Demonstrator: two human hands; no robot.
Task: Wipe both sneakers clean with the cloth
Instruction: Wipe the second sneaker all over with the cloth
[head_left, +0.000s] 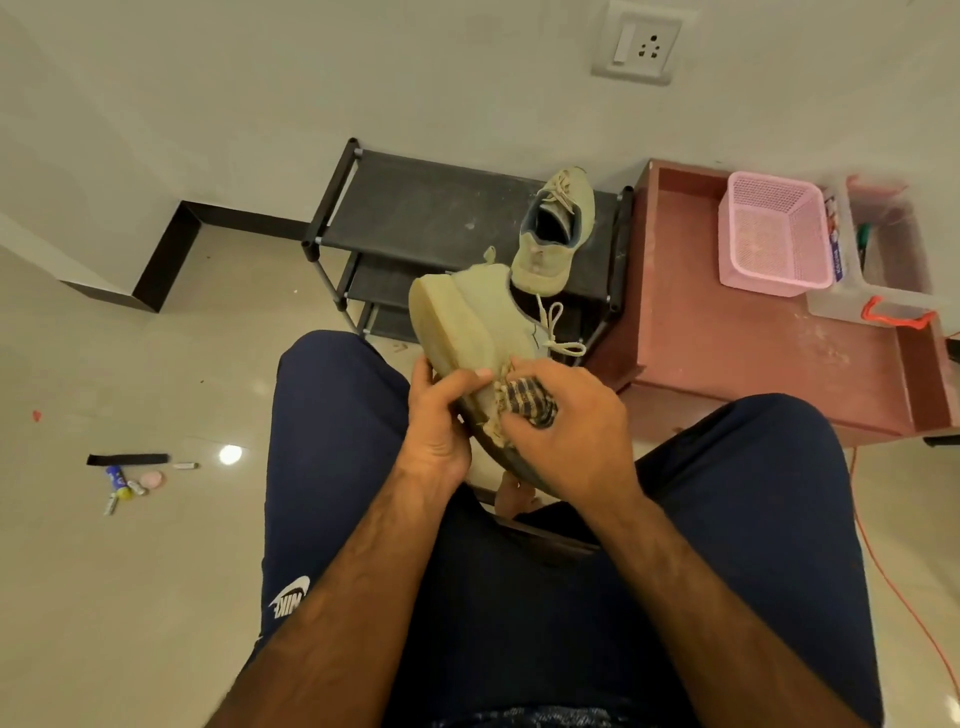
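Above my lap I hold a pale green sneaker (472, 322) on its side, sole turned to the left and laces dangling on the right. My left hand (441, 415) grips its near end, thumb across the upper. My right hand (569, 421) holds a bunched checked cloth (530, 397) pressed against the sneaker's side near the toe. The second pale green sneaker (553, 234) stands on the top shelf of the black shoe rack (415, 208), opening facing me.
A reddish wooden table (727, 343) stands at the right with a pink basket (774, 234) and a clear container (883, 249). Small items (124, 478) lie on the tiled floor at left. An orange cable (893, 587) runs along the floor at right.
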